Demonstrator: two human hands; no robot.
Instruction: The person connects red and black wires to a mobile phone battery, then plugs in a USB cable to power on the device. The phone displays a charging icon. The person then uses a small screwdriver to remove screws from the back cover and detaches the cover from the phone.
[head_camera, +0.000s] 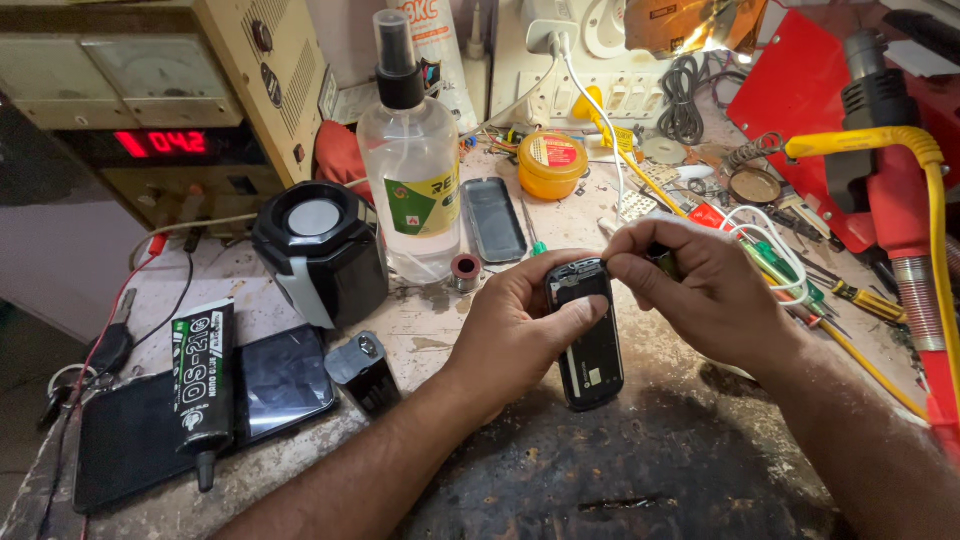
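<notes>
My left hand grips a small black phone body with its back open, thumb across its upper part. My right hand pinches at the phone's top edge, with a small dark tool handle tucked between the fingers. Both hands hover over the worn dark patch of the workbench.
A clear spray bottle, a black round speaker, a black glue tube lying on a dark tablet, a phone back cover and a yellow tin stand left and behind. Screwdrivers, cables and a red hot-air tool crowd the right.
</notes>
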